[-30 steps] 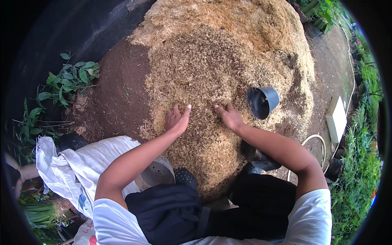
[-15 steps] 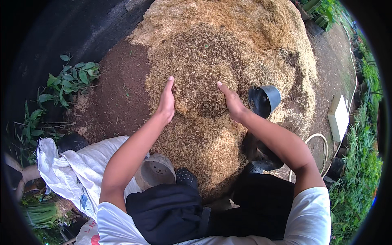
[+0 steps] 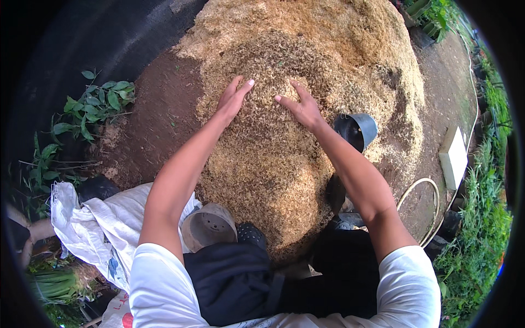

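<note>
A large heap of pale brown husks (image 3: 262, 147), darker and mixed with soil toward its middle, spreads out in front of me. My left hand (image 3: 233, 100) rests against the darker part, thumb apart from the fingers, which are partly sunk in the husks. Facing it across a short gap, my right hand (image 3: 302, 109) also touches the husks with thumb and fingers spread. Loose husks lie between the two palms, and neither hand is closed around anything. Just right of my right wrist a black plant pot (image 3: 356, 131) lies tipped on its side in the heap.
A grey pot (image 3: 209, 227) with holes in its base lies by my left shoe. White sacks (image 3: 104, 224) are at the left, beside dark soil (image 3: 158, 120) and leafy cuttings (image 3: 95, 106). Rightward are a hose (image 3: 429, 183), a white block (image 3: 453, 157) and green plants (image 3: 476, 240).
Both hands have moved farther forward up the heap. They have come closer together, and the fingers now press into the husks with thumbs turned inward.
</note>
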{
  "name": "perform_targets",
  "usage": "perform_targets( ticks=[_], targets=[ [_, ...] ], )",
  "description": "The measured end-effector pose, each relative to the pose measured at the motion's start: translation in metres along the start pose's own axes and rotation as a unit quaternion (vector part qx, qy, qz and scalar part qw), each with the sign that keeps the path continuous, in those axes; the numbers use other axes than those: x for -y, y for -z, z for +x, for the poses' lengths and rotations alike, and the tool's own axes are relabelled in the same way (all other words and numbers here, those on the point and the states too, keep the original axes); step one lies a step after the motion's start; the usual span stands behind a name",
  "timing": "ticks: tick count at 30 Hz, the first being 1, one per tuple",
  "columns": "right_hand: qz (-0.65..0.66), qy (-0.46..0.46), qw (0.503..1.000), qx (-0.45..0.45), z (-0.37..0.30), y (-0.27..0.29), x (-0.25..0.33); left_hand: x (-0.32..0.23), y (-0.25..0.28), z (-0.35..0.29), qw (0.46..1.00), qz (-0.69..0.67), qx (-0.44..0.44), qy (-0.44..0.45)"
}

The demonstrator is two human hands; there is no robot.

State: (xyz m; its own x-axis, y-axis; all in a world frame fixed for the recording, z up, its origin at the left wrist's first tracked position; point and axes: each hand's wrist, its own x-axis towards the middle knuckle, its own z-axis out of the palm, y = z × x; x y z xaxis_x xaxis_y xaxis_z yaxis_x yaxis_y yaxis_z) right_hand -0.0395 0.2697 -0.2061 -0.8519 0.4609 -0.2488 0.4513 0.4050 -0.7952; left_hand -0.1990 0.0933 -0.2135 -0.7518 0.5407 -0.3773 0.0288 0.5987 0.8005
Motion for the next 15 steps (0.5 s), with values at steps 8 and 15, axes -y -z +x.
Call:
perform_targets(
  ticks=[8, 15],
  targets=[
    [-0.113, 0.146, 0.972, 0.143, -0.083, -0.002, -0.025, 0.048, -0.005, -0.073, 0.967, 0.073, 0.19, -0.153],
    [-0.099, -0.128, 0.986, 0.038, -0.118, 0.007, -0.034, 0.082, -0.004, -0.133, 0.976, 0.213, -0.045, 0.025]
  ],
)
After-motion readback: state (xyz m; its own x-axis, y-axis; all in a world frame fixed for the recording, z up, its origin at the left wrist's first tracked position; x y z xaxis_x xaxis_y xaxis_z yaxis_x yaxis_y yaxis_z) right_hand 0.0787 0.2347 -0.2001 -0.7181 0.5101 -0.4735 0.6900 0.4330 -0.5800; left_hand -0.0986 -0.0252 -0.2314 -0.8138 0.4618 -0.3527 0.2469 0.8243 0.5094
